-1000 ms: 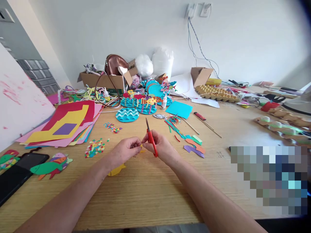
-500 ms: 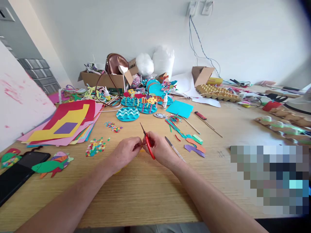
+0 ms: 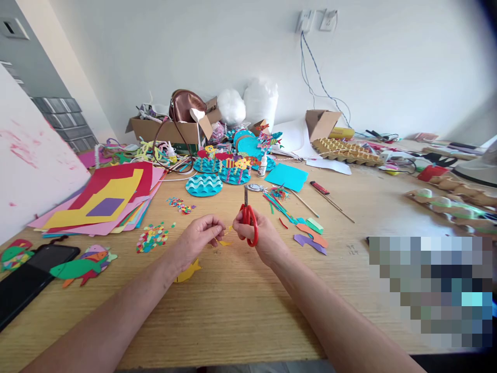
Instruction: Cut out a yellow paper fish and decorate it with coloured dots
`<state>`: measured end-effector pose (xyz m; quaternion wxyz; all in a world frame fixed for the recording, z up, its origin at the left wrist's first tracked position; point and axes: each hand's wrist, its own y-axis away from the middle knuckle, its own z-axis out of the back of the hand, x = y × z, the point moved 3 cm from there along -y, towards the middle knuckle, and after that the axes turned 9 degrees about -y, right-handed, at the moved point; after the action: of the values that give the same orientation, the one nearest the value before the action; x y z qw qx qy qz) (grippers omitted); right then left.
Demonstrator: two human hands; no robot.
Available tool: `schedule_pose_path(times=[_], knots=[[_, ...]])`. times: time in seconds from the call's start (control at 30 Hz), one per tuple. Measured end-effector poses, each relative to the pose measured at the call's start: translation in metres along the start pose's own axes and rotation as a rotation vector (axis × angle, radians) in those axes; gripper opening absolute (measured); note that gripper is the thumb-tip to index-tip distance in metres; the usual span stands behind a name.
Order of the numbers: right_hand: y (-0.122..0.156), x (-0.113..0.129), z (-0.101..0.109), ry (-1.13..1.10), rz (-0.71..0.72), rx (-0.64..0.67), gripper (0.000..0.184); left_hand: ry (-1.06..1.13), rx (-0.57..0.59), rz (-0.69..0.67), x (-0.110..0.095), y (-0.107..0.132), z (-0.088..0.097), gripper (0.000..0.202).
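My right hand (image 3: 260,235) holds small scissors (image 3: 250,225) with red handles, their blades upright and pointing away from me. To the left, my left hand (image 3: 204,232) hovers above the table with its fingers curled together; anything between them is too small to make out. Small yellow paper scraps (image 3: 225,243) show between the two hands. A yellow paper fish (image 3: 189,271) lies under my left wrist, partly hidden by it.
Left are stacked coloured sheets (image 3: 116,178), paper dots (image 3: 152,237), paper fish (image 3: 77,267) and a black phone (image 3: 34,274). Blue wavy discs (image 3: 204,185) and a glue bottle (image 3: 263,166) stand ahead. Right lie paper offcuts (image 3: 314,241) and a red cutter (image 3: 319,187).
My hands have moved apart. The scissors have swung from leaning left to upright, and their handles have shifted upward. More of the yellow fish now shows under my left wrist.
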<state>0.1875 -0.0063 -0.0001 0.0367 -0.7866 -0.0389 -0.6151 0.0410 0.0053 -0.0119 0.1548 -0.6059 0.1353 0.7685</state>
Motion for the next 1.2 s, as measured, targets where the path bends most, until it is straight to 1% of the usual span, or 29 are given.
schedule_pose_path(times=[0.07, 0.17, 0.23, 0.3, 0.43, 0.53, 0.6, 0.63, 0.67, 0.73, 0.8, 0.87, 0.93, 1.0, 1.2], knots=[[0.0, 0.0, 0.0, -0.015, 0.003, 0.019, 0.019, 0.136, 0.067, 0.059, 0.004, 0.002, -0.002, 0.021], [0.001, 0.003, -0.003, 0.012, 0.056, 0.057, 0.019, 0.356, 0.23, 0.192, 0.009, 0.005, -0.009, 0.026], [0.002, 0.005, -0.006, 0.042, 0.084, 0.09, 0.019, 0.475, 0.291, 0.248, 0.011, 0.007, -0.013, 0.025], [0.004, 0.008, -0.008, 0.073, 0.096, 0.121, 0.018, 0.541, 0.315, 0.277, 0.01, 0.007, -0.016, 0.021], [0.006, 0.01, -0.01, 0.132, 0.137, 0.148, 0.016, 0.591, 0.349, 0.336, 0.006, 0.009, -0.017, 0.019], [0.006, 0.009, -0.008, 0.151, 0.166, 0.139, 0.016, 0.604, 0.351, 0.322, 0.002, 0.009, -0.016, 0.016], [0.004, 0.007, -0.007, 0.141, 0.173, 0.121, 0.017, 0.568, 0.324, 0.285, 0.001, 0.008, -0.015, 0.019], [0.004, 0.007, -0.005, 0.128, 0.17, 0.108, 0.018, 0.534, 0.289, 0.254, 0.001, 0.008, -0.014, 0.02], [0.003, 0.006, -0.004, 0.112, 0.161, 0.091, 0.018, 0.491, 0.234, 0.216, 0.001, 0.007, -0.013, 0.021], [0.002, 0.005, -0.002, 0.086, 0.13, 0.054, 0.019, 0.373, 0.086, 0.109, -0.001, 0.005, -0.009, 0.021], [0.002, 0.003, -0.001, 0.074, 0.091, 0.037, 0.02, 0.208, -0.052, -0.013, -0.004, 0.004, -0.006, 0.019], [0.002, 0.002, -0.003, 0.074, 0.07, 0.044, 0.021, 0.029, -0.131, -0.107, -0.009, 0.005, -0.006, 0.017], [0.003, 0.002, -0.005, 0.081, 0.072, 0.052, 0.021, -0.121, -0.157, -0.156, -0.013, 0.006, -0.006, 0.017], [0.003, 0.002, -0.007, 0.097, 0.085, 0.048, 0.02, -0.222, -0.155, -0.181, -0.015, 0.007, -0.007, 0.018], [0.006, 0.004, -0.009, 0.138, 0.088, 0.055, 0.019, -0.367, -0.131, -0.221, -0.007, 0.006, -0.011, 0.02]])
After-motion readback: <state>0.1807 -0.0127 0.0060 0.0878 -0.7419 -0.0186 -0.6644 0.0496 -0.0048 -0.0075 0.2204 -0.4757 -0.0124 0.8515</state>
